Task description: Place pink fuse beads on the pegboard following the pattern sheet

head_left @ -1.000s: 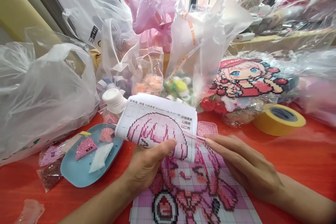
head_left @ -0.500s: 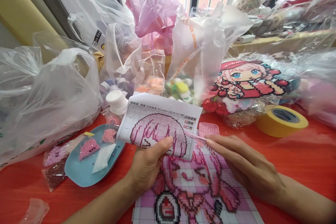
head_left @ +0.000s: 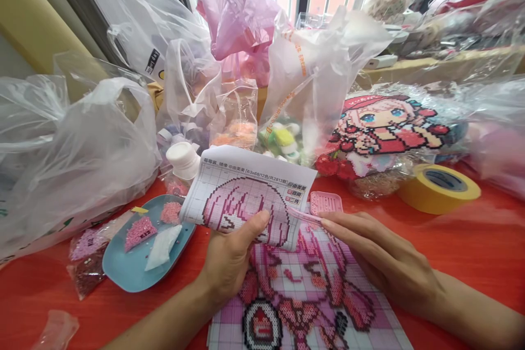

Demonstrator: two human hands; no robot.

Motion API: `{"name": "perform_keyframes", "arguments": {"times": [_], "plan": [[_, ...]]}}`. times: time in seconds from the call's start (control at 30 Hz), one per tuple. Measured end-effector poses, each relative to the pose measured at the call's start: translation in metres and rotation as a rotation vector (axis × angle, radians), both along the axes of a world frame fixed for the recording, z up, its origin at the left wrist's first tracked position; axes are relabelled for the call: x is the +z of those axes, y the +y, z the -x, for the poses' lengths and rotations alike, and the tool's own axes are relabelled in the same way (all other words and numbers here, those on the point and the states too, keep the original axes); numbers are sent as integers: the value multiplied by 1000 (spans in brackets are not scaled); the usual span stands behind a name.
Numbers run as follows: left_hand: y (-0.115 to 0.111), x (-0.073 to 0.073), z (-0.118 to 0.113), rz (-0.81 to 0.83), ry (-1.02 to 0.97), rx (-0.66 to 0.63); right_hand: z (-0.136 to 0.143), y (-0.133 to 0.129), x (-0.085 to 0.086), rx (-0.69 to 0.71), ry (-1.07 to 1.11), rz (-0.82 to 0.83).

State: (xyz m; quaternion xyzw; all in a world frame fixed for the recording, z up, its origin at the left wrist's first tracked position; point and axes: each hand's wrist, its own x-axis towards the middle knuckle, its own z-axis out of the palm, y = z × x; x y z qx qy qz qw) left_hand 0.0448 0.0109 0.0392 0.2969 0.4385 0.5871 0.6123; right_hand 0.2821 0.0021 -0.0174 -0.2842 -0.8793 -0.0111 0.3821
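My left hand (head_left: 235, 254) grips a folded paper chart (head_left: 246, 186), its thumb on the printed pink hair pattern. Pink tweezers (head_left: 305, 216) are pinched in my right hand (head_left: 369, 246), their tips at the chart's right edge. Below both hands lies a bead picture (head_left: 295, 295) of a pink-haired figure on a checked sheet; the chart covers its upper left part. A pink bead tray (head_left: 326, 203) sits just behind the tweezers. To the left, a blue plate (head_left: 135, 279) bears bead piles and a white packet (head_left: 163, 247).
A white bottle (head_left: 183, 159) stands behind the plate. Plastic bags (head_left: 102, 147) crowd the back and left. At the right are yellow tape (head_left: 438, 188) and a finished bead figure (head_left: 389, 123). Small bead bags (head_left: 88, 262) lie left of the plate.
The chart in my left hand has tilted and shifted very slightly. My right hand and the tweezers have hardly moved.
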Motion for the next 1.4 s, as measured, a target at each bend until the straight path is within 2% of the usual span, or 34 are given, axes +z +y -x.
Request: {"name": "perform_keyframes", "arguments": {"times": [0.3, 0.43, 0.57, 0.73, 0.9, 1.07, 1.4], "plan": [[0, 2, 0, -13, 32, 8, 4, 0, 6, -24, 26, -40], [3, 2, 2, -50, 33, 38, 7, 2, 14, -182, 106, -135], [8, 0, 7, -91, 61, 108, 7, 5, 21, -335, 146, -155], [12, -6, 11, -100, 57, 153, 2, 10, 16, -507, 126, -152], [14, -8, 12, -87, 83, 174, -4, 14, 8, -513, 124, -162], [14, -12, 14, -75, 106, 164, -4, 12, 11, -502, 48, -122], [16, -16, 13, -39, 35, 165, -4, 10, 13, -493, 36, -105]]}}
